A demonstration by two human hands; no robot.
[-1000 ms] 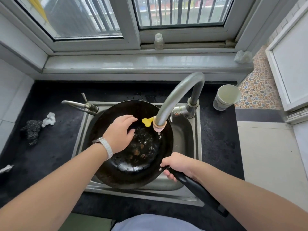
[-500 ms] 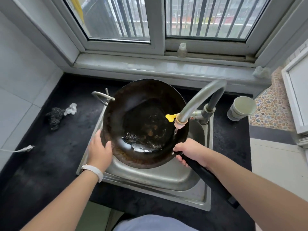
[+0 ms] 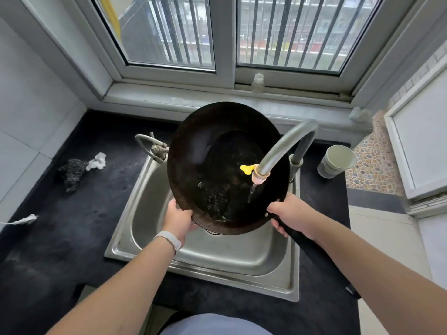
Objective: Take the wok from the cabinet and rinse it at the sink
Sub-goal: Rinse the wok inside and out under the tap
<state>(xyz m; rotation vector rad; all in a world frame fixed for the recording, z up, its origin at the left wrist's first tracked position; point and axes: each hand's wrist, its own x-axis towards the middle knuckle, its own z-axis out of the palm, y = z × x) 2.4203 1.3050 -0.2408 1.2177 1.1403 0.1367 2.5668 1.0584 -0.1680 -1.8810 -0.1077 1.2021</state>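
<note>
right grip [image 3: 291, 215] curled tight round the top end of the long black handle [image 3: 316, 258], low right of centre, right beside the pan wall. left grip [image 3: 180, 220] clamped on the near left rim of the wok [image 3: 217, 151], fingertips out of sight under the pan, white wristband [image 3: 169, 239] just behind on the wrist. wok held up in the middle of the frame, above the stainless steel sink [image 3: 217, 257], tilted with the far rim raised toward the window and the near rim lowest, over the basin. dark inside facing the camera, with a small puddle and pale flecks gathered near the low edge. curved grey faucet [image 3: 285, 146] arching in from the right across the front of the wok, pinkish nozzle [image 3: 260, 177] and yellow lever [image 3: 246, 169] over the right half of the pan. thin stream of water [image 3: 251, 191] dropping from the nozzle onto the inner wall, close to the right grip. second, smaller tap [image 3: 154, 146] at the sink's far left corner, just beside the wok's left rim. black bench [image 3: 60, 238] all round the sink, at mid left on it a dark scouring pad [image 3: 72, 169] just beside a crumpled white wad [image 3: 98, 161]. paper cup [image 3: 336, 162] on the bench at mid right, well apart from the wok.
</note>
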